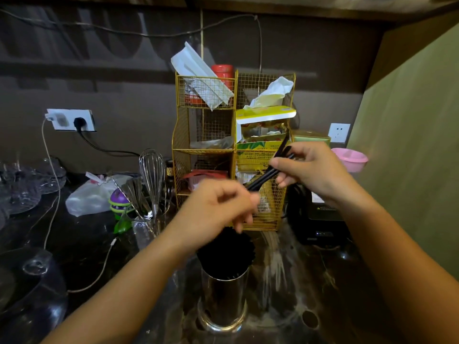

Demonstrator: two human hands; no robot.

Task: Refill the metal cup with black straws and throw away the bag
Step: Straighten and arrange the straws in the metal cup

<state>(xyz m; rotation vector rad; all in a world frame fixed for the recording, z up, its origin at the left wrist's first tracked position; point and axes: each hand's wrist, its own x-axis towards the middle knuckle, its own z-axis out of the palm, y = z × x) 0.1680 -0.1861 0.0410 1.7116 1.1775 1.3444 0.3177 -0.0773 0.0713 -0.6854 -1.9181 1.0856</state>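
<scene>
Metal cup (222, 297) – near edge of dark counter (82, 244), upright, packed w/ black straws (226, 252) standing above rim. Looks nearly full.
Right hand (310, 170) – fingers closed on a few loose black straws (269, 173), held slanted above cup, not yet in.
Left hand (218, 204) – over cup, fingers curled, blurred; can't tell if holding anything.
Straw bag – not identifiable.
Left to do: drop last straws, bin bag.

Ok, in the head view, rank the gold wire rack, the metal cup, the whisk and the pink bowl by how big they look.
1. Wire rack, clearly largest.
2. Metal cup, though it stands nearest the camera, which inflates it.
3. Whisk.
4. Pink bowl, partly hidden by the right-hand wall, so unsure against the whisk.
</scene>
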